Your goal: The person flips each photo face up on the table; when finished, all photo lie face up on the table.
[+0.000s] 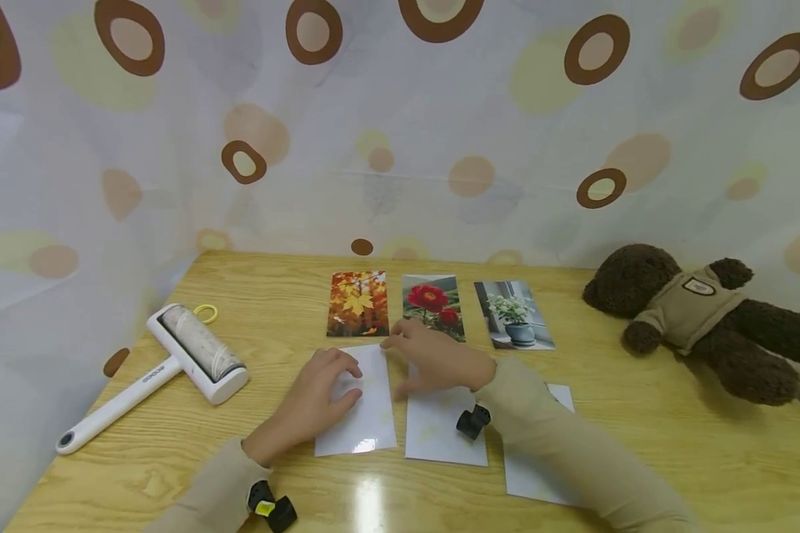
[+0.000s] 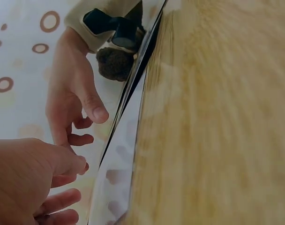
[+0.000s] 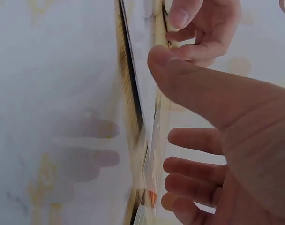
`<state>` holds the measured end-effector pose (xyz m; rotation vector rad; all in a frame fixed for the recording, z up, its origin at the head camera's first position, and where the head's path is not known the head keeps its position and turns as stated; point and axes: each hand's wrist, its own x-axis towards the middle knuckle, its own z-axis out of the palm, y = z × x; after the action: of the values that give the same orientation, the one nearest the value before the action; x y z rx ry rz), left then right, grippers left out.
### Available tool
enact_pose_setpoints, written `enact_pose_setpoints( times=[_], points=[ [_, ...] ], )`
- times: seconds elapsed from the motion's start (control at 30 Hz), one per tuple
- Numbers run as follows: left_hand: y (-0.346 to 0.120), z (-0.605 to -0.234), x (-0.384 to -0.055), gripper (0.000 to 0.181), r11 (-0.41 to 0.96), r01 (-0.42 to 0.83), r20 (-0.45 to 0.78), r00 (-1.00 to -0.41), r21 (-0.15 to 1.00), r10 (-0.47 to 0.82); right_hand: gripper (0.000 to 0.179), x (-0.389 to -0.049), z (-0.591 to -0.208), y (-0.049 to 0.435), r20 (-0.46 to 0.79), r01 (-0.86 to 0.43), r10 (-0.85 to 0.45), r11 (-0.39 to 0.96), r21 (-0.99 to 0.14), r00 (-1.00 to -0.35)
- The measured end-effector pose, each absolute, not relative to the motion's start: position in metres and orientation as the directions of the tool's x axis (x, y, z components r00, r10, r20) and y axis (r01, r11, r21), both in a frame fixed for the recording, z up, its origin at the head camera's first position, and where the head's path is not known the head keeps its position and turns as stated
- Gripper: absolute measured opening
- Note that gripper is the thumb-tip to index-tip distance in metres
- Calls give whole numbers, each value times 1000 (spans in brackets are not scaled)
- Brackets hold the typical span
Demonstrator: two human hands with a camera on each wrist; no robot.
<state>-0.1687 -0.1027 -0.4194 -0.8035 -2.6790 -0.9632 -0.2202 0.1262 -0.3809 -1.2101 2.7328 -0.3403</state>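
Three glossy white cards lie face down or blank in a row: a left card (image 1: 373, 422), a middle card (image 1: 433, 444) and a right card (image 1: 533, 474), the last partly under the right sleeve. My left hand (image 1: 316, 392) hovers over or lightly touches the left card's left side, fingers loosely bent around nothing. My right hand (image 1: 440, 359) is above the middle card's upper part, its fingertips near the left card's top right corner. In the right wrist view its fingers (image 3: 194, 139) extend loosely with nothing between them. Whether either hand touches a card, I cannot tell.
Behind stand in a row a maple-leaf picture (image 1: 358, 303), a red-flower picture (image 1: 433, 292) and a potted-plant picture (image 1: 516, 318), all lying flat. A white roller tool (image 1: 180, 355) lies left beside a yellow ring (image 1: 206, 314). A brown teddy bear (image 1: 687, 311) lies right.
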Motion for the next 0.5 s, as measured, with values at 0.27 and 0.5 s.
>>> enact_pose_setpoints(
  times=[0.27,0.5],
  points=[
    [-126,-417,-169,27,672,483,191,-866,561,462,77,-221,-383,109,-131,-670,-708,702,-241,-694],
    [-138,-415,-172,33,652,515,97,-820,557,564,73,-217,-383,102,-158,-678,-710,703,-215,-687]
  ],
)
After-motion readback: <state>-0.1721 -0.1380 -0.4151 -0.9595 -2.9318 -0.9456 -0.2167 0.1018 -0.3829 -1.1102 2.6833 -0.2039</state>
